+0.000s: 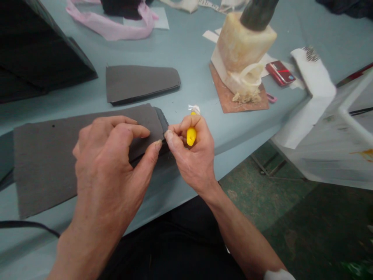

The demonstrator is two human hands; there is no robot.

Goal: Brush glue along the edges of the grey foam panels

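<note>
A long grey felt-like piece [49, 155] lies flat on the pale blue table [189, 58] in front of me. My left hand [110, 163] presses on its right part, thumb at the piece's dark right edge. My right hand [189, 147] meets it there, thumb and forefinger pinching that edge while the other fingers grip a yellow-handled tool [191, 134] with a whitish tip. A second, smaller grey piece [140, 82] lies just beyond, apart from both hands.
A yellowish glue-crusted block [243, 46] with a dark handle stands on a brown board at the right. A red phone [280, 72], pink ribbon [113, 27], black material [35, 50] at far left, a white stand [344, 128] past the table edge.
</note>
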